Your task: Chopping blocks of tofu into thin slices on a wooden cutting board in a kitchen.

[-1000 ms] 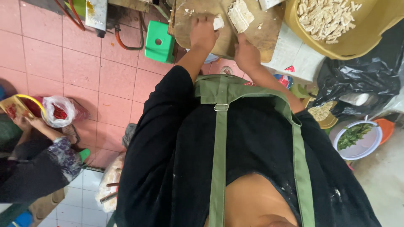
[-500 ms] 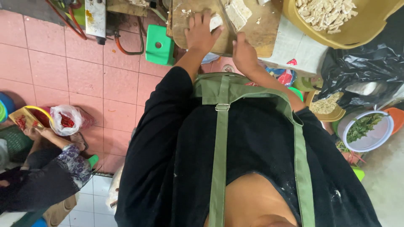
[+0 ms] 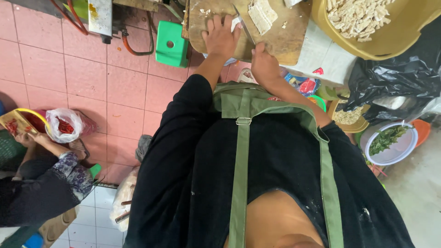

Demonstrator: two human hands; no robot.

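knife [image 3: 243, 28] | blade angled on wooden board [image 3: 280, 41] | pale block [image 3: 262, 14] beside

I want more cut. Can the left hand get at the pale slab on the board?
Probably yes. The left hand lies flat on the board, the slab close beyond; only the knife, held by the right hand, lies between.

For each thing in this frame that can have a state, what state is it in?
Left hand: flat on the round wooden cutting board.
Right hand: closed around a knife, blade lying on the board.
Pale block: on the board, partly cut.
Yellow plastic basin: holding pale cut strips.
White bowl: holding green leaves.
Clear plastic bag: open, holding red chillies.
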